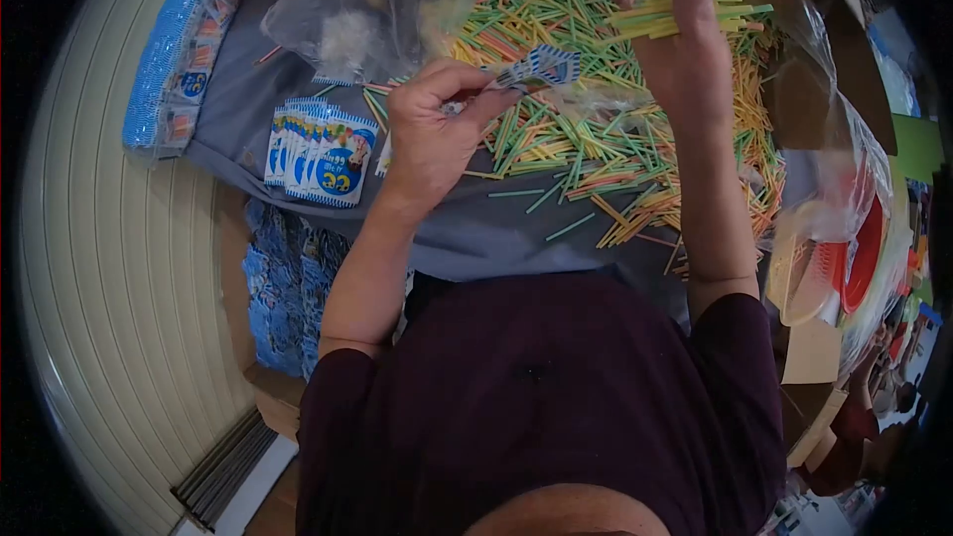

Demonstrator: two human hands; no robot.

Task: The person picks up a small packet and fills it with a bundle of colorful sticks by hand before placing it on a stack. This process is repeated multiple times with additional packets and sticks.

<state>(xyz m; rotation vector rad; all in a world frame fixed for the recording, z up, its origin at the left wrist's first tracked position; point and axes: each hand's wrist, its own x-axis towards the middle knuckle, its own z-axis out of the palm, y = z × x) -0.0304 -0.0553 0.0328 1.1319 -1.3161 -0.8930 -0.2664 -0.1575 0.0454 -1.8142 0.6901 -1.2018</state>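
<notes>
Between the thumb and fingers of my left hand is a small blue-and-white packet, held over the near side of a pile of sticks. My right hand holds a bunch of yellow and green sticks under its thumb, above the pile's right part. The large pile of thin coloured sticks spreads over a grey cloth. To the left of my left hand, several flat packets lie in an overlapping row. Whether the held packet has anything inside cannot be seen.
Clear plastic bags lie at the back left, near a blue packaged bundle. A box of blue packets stands below the cloth's left edge. At the right are a red basket and cardboard. Another person is at the far right.
</notes>
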